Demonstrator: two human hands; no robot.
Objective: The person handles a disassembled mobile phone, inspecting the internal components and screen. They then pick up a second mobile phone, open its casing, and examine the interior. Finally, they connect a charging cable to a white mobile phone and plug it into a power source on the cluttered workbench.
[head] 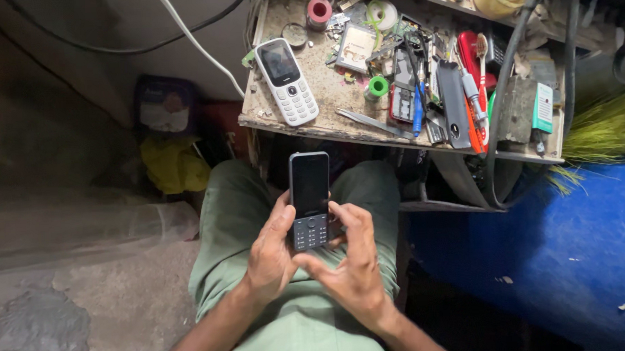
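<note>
A dark keypad phone with a blank screen is held upright over my lap. My left hand grips its lower left side, thumb along the edge. My right hand cups the lower right side, with its thumb reaching across under the keypad and the fingers spread. A white keypad phone lies face up on the left end of the worn wooden bench just beyond my knees.
The bench top is crowded with tweezers, a green cap, a red tape roll, a black phone back, screwdrivers and loose parts. A blue barrel stands at right. A white cable crosses the wall. Yellow bag lies at left.
</note>
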